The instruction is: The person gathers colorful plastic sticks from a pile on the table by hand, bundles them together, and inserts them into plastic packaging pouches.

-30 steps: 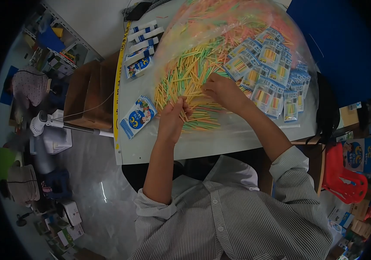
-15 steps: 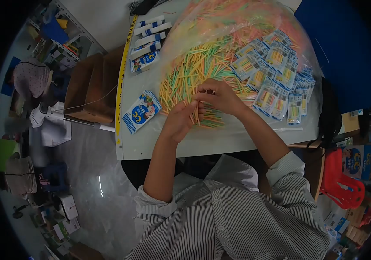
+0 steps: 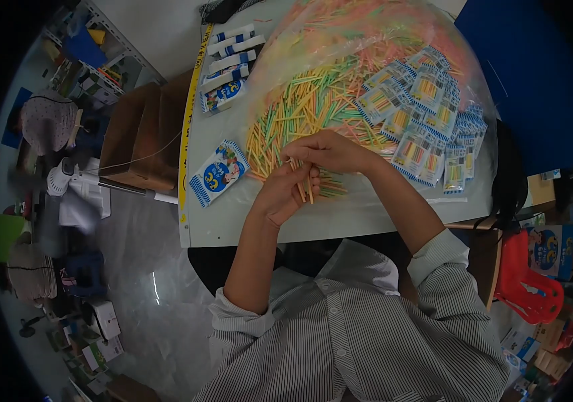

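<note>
My left hand is closed around a few thin coloured sticks, whose lower ends poke out below its fingers. Over their upper ends bends my right hand, its fingertips pinched together against the left thumb and fingers. Behind both hands spreads a large heap of yellow, green and pink sticks in an open clear plastic bag. To the left of my hands lies a blue and white printed packet. On the right, small clear packets of coloured sticks are piled on the bag.
More printed packets and folded white-blue wrappers line the table's left side. A brown carton, a white fan and co-workers are further left. A blue panel and red chair stand right.
My right hand has shifted slightly left and down, closing over the left hand. The left hand has turned a little, so the sticks' lower ends now show below its fingers.
</note>
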Tool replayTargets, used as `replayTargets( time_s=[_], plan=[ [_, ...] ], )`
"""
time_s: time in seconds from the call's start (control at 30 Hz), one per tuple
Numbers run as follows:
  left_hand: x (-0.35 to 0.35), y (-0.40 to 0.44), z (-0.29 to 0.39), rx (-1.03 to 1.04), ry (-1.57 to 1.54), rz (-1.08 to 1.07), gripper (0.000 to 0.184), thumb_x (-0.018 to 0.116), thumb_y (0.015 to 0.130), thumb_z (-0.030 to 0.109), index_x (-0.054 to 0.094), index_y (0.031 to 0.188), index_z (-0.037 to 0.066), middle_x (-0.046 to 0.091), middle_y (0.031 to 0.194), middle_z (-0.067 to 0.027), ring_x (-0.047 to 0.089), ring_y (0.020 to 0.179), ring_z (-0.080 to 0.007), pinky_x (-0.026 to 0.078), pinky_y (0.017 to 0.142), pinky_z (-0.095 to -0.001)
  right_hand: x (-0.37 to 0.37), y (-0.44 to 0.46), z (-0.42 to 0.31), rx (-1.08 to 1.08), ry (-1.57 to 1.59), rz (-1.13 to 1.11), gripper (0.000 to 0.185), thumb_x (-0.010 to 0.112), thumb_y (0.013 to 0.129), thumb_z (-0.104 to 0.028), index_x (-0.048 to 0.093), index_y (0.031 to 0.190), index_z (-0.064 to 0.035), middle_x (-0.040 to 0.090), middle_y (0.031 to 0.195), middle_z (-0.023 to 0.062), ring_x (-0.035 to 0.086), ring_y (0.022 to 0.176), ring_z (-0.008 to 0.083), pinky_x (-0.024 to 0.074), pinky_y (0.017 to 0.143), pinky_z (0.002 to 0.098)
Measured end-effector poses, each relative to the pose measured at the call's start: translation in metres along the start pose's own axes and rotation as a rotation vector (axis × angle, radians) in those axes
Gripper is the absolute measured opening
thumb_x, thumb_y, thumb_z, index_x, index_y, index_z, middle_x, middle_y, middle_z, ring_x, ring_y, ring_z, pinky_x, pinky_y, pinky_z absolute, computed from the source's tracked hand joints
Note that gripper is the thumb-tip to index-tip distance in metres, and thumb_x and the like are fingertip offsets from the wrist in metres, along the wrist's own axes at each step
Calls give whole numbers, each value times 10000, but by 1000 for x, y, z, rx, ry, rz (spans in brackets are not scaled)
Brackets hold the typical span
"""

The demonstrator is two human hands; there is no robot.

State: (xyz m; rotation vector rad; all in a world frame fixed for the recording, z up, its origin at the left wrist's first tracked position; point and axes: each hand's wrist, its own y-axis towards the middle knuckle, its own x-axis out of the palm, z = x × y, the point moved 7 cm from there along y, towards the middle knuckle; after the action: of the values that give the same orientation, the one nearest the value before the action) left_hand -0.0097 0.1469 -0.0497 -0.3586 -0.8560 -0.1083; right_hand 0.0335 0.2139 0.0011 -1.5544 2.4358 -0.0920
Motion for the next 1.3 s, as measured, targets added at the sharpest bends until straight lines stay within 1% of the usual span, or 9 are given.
replayTargets(
  time_s=[0.07, 0.13, 0.23, 0.67, 0.77, 0.83, 0.97, 1.03, 1.3],
  plan=[
    [-3, 1, 5, 77, -204, 2, 197, 447, 855, 153, 449, 1005, 24, 518, 898, -84, 523, 869, -188, 464, 705, -299, -7, 11, 8, 31, 55, 44, 220, 497, 818, -209, 592, 884, -22, 583, 741, 80, 561, 640, 126, 454, 586, 266],
    [0, -3, 9, 145, -247, 140, 224, 423, 866, 157, 419, 1040, 15, 502, 931, -101, 516, 870, -196, 463, 732, -315, -40, 15, -13, -310, -729, 648, 164, 523, 767, -164, 593, 778, -17, 567, 748, 118, 567, 733, 199, 455, 613, 322],
    [-9, -8, 15, 236, -314, 310, 273, 397, 877, 165, 361, 1099, 9, 470, 996, -127, 493, 901, -214, 448, 789, -347, -44, 33, 5, -271, -1005, 748, 85, 552, 725, -111, 573, 769, -42, 512, 687, 102, 522, 642, 259, 439, 611, 310],
    [-10, -11, 27, 509, -236, 319, 231, 394, 881, 152, 402, 1080, 36, 488, 1040, -87, 463, 980, -161, 391, 828, -302, 24, -27, -24, -281, -684, 527, 206, 543, 768, -132, 561, 949, -37, 547, 811, 90, 541, 786, 222, 437, 666, 305],
    [-1, -19, 38, 695, -126, 503, 208, 367, 888, 137, 430, 1054, 27, 502, 1028, -86, 471, 962, -154, 385, 834, -285, 27, -32, -3, -255, 223, 746, 282, 485, 831, -171, 491, 1060, -6, 537, 955, 89, 519, 913, 193, 415, 788, 291],
    [3, -22, 38, 724, 63, 556, 209, 363, 889, 140, 435, 1047, 23, 507, 1024, -85, 479, 951, -152, 385, 830, -277, 54, -25, 7, -114, 1234, 465, 334, 430, 868, -197, 434, 1114, 29, 486, 1083, 97, 474, 999, 170, 366, 865, 267],
    [2, -29, 37, 664, 147, 523, 226, 376, 888, 176, 448, 1030, 16, 528, 962, -79, 509, 904, -151, 412, 814, -282, 52, -34, 3, -58, 1174, 447, 310, 420, 870, -191, 459, 1095, 19, 500, 1076, 103, 482, 988, 173, 364, 853, 261],
    [0, -37, 34, 559, 53, 503, 229, 379, 887, 185, 440, 1026, 14, 519, 970, -81, 512, 889, -151, 428, 806, -287, 29, -49, -15, -135, -36, 555, 298, 411, 874, -190, 478, 1085, 10, 513, 1067, 97, 479, 989, 160, 360, 848, 249],
    [12, -44, -15, 71, -266, 212, 218, 401, 876, 164, 432, 1034, 16, 508, 967, -84, 512, 906, -174, 439, 826, -321, 25, -47, -2, -166, 237, 405, 267, 449, 856, -163, 497, 1066, -5, 540, 1011, 94, 513, 909, 141, 406, 768, 251]
  ],
)
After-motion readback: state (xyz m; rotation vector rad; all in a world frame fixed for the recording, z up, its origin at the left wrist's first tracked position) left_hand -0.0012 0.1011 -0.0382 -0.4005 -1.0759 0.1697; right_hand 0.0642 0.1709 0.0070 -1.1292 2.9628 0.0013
